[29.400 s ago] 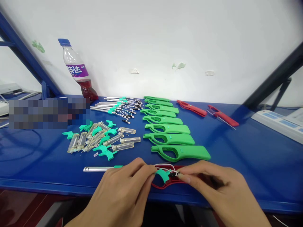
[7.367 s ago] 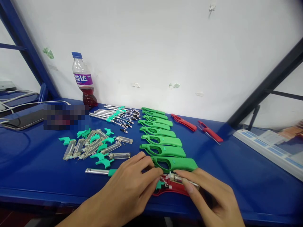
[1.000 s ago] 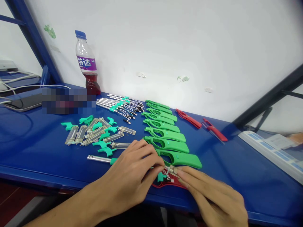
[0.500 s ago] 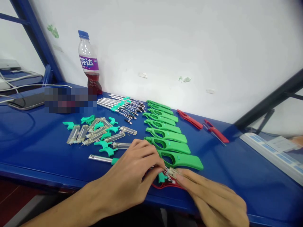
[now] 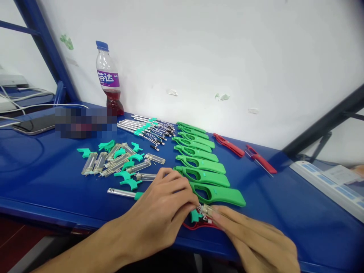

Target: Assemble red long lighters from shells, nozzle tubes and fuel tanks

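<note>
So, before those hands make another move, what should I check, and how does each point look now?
1. Clear tank held in the right hand: ok.
2. Teal piece lying in the red shell: ok.
3. Grip of the left hand: cannot tell, too little shows.
4. White wires unpinched: cannot tell, too small.
5. Tank fully seated in the shell: cannot tell, the right hand covers much.
6. Bottle capped and away from the hands: ok.

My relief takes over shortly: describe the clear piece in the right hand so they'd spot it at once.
Near the front edge of the blue table, find the partly hidden red casing. At that casing, the right hand grips the clear piece. Similar clear pieces lie among teal parts farther left; only this one is visibly held.
</note>
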### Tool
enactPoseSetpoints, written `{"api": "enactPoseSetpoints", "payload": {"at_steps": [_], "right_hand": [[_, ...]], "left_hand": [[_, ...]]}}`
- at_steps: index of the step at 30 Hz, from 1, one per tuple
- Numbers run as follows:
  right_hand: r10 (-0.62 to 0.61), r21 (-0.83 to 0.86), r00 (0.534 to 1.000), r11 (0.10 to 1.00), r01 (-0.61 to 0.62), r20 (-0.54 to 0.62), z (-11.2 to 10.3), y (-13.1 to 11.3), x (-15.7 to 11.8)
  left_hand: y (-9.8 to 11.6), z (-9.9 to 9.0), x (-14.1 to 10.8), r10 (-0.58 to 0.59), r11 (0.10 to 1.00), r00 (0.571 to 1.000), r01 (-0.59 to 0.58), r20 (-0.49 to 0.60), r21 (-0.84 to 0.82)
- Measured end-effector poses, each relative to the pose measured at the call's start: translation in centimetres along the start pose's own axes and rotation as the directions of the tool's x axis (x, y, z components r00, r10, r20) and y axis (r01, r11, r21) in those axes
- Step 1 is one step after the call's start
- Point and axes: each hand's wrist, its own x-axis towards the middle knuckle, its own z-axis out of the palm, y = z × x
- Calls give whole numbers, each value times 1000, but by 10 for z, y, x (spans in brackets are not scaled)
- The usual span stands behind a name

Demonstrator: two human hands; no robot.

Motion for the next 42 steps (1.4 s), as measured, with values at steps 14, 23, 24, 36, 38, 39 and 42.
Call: {"api": "enactPoseSetpoints", "payload": {"at_steps": [14,23,24,36,38,39,42], "right_hand": [[-53,-38,999,998,54,11,4,-1,1],[108,-25,991,994,-110,-78,6,-8,2],[112,-27,990,993,-114,-83,6,-8,1],[58,-2,992,998,-58,-110,6,-10,9],[41,-2,991,999,-41,-130,6,-11,13],[40,-1,991,999,-40,-130,6,-11,13],[44,15,993,999,-43,-108,6,-10,14]], "left_hand": [[1,-2,1,2,1000,1000,-2,3,29],[7,-1,-1,-58,998,998,58,-6,14],[7,-1,-1,-65,998,998,65,-4,10],[2,-1,-1,-3,1000,1000,3,1,-22],[2,-1,-1,21,1000,1000,-21,-15,-9],[2,-1,-1,31,1000,999,-31,-23,-2],[2,-1,-1,48,999,998,-47,-34,26]]}}
